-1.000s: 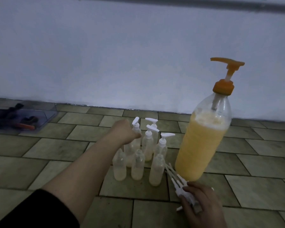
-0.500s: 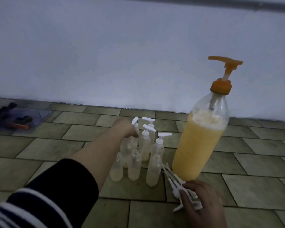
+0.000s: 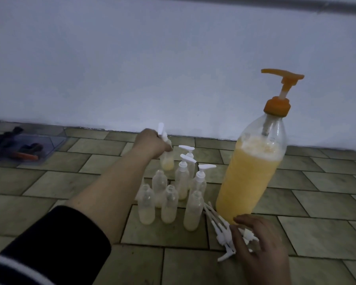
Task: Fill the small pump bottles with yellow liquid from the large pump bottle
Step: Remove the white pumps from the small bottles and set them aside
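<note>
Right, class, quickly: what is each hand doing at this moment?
Left hand: grips a small pump bottle near its top, lifted above the others.
Right hand: fingers resting on the loose white pump heads.

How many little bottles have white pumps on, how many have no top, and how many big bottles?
Small bottles with white pumps: 4
Small bottles without tops: 4
Large bottle with orange pump: 1
Total: 9 bottles
</note>
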`<action>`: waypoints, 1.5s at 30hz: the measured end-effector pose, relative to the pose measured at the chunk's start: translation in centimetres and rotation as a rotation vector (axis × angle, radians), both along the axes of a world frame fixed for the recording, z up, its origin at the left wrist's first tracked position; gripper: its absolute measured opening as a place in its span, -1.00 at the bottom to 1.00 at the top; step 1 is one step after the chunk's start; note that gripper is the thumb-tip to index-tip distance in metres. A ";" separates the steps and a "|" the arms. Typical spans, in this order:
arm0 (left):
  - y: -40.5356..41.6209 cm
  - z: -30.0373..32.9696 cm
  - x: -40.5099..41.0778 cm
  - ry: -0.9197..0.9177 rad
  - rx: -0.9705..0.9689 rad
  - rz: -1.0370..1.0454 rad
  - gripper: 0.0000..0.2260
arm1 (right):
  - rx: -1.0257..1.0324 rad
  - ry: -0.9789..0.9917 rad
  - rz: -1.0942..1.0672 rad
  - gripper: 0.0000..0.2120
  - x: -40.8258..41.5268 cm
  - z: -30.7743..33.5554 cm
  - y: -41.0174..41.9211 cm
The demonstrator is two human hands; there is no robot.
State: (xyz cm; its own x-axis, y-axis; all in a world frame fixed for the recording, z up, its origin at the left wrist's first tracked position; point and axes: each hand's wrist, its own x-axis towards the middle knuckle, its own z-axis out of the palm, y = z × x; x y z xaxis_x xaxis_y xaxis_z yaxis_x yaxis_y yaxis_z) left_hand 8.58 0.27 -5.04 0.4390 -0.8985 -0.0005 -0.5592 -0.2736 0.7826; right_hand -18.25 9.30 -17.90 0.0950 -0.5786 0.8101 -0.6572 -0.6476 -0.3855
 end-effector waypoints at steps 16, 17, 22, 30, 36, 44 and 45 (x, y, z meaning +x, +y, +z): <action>12.8 -0.2 -5.9 0.783 -0.455 -0.219 -0.55 | 0.665 -0.510 0.365 -0.57 6.2 17.6 0.6; 13.0 -0.4 -6.2 0.760 -0.446 -0.231 -0.55 | 0.696 -0.487 0.364 -0.55 6.7 17.8 0.6; 13.5 -0.3 -6.7 0.723 -0.422 -0.319 -0.60 | 0.744 -0.404 0.311 -0.87 8.2 17.5 0.3; 13.9 -0.2 -6.0 0.914 -0.382 -0.334 -0.63 | 0.889 -0.386 0.423 -0.36 5.9 19.2 0.3; 14.0 0.0 -5.5 0.815 -0.399 -0.376 -0.59 | 0.841 -0.507 0.448 -0.25 5.9 18.5 0.4; 13.7 -0.1 -6.5 0.618 -0.356 -0.461 -0.55 | 0.702 -0.506 0.516 -0.55 5.3 19.8 0.6; 13.5 -0.1 -6.2 0.583 -0.360 -0.449 -0.55 | 0.644 -0.535 0.501 -0.60 4.7 20.4 0.6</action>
